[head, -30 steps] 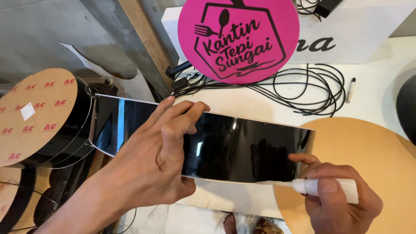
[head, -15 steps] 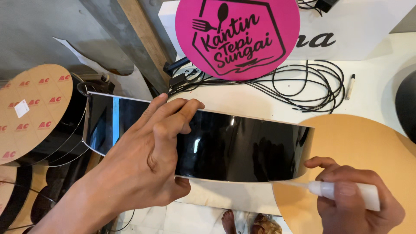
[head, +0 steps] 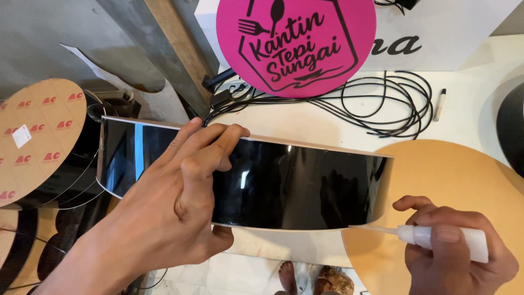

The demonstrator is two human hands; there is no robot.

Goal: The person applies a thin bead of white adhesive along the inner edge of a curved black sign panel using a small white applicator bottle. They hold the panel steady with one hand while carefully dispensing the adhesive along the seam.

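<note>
My left hand (head: 183,202) grips a long glossy black strip (head: 305,186) that stands on its edge, fingers over its top edge and thumb under the bottom. The strip curves along the rim of a tan round disc (head: 453,191). My right hand (head: 456,251) holds a small white glue bottle (head: 442,240) with a thin nozzle. The nozzle tip touches the lower right end of the strip, where it meets the disc.
A round pink sign (head: 297,46) leans at the back against a white board (head: 436,38). Black cables (head: 376,104) and a white marker (head: 439,105) lie on the white table. A stack of discs with brown backing paper (head: 35,136) stands left. Feet (head: 311,278) show below.
My right hand with the glue bottle has slid to the right along the strip's bottom edge. The left hand keeps its grip on the strip.
</note>
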